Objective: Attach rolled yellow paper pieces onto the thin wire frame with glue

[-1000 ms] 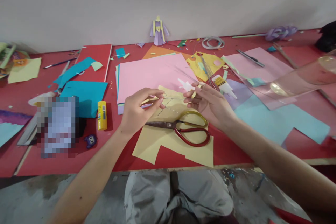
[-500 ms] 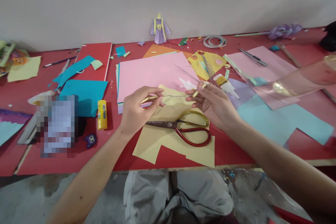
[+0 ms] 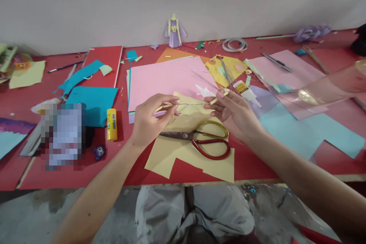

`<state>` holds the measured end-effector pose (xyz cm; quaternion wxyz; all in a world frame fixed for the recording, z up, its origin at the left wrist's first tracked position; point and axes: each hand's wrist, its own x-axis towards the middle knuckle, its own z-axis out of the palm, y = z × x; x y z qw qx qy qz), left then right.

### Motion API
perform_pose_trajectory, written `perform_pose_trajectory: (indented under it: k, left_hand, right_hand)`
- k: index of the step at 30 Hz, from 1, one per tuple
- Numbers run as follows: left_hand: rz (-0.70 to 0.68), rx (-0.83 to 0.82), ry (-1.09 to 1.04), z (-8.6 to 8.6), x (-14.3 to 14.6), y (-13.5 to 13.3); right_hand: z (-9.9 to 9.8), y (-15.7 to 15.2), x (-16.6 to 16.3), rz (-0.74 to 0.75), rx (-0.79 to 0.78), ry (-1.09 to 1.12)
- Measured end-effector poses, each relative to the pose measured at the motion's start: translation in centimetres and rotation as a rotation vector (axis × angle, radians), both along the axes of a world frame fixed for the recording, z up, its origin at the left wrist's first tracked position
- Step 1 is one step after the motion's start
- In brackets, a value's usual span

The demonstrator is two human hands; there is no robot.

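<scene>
Between finger and thumb, my left hand (image 3: 151, 116) pinches a twisted wire frame (image 3: 187, 104) with thin branching ends; a pale yellow strip shows along its fingers. My right hand (image 3: 233, 110) is closed on a small pale yellow paper strip (image 3: 219, 98), held at the right end of the wire. Whether the strip is wrapped on the wire or only touches it, I cannot tell. Below both hands, scissors (image 3: 185, 136) with one olive and one red handle lie on cut pale yellow paper (image 3: 160, 160).
Pink paper (image 3: 168, 78) is stacked behind my hands. A yellow glue stick (image 3: 111, 124) stands at left near blue paper (image 3: 91, 106). White glue bottles (image 3: 248, 93) and a clear bottle (image 3: 328, 84) lie to the right. A purple paper doll (image 3: 174, 32) leans on the wall.
My right hand has shifted very slightly right with the paper strip. My left hand keeps its pinch on the wire, and the view has moved a little.
</scene>
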<state>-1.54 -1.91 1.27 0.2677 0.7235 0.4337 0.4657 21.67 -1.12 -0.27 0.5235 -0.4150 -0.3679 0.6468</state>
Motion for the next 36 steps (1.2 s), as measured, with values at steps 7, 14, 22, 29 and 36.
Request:
perform_pose_trajectory:
  k: [7,14,22,29,36]
  left_hand:
    - [0.003,0.019,0.002,0.1,0.1,-0.1]
    - [-0.001,0.049,0.013,0.1,0.1,0.0]
    - [-0.015,0.137,0.048,-0.3,0.5,-0.3]
    - [-0.062,0.187,0.087,-0.4,0.9,-0.5]
    - [-0.035,0.184,0.079,-0.1,0.7,-0.5]
  right_hand:
    - [0.3,-0.1,-0.2,0.017,0.018,-0.029]
    - [0.2,-0.3,-0.3,0.038,0.024,-0.041]
    - [0.1,-1.1,-1.1,0.133,0.123,-0.113]
    - [-0.2,-1.9,-1.4,0.303,0.193,-0.157]
    - [0.4,-1.8,-1.3,0.251,0.23,-0.261]
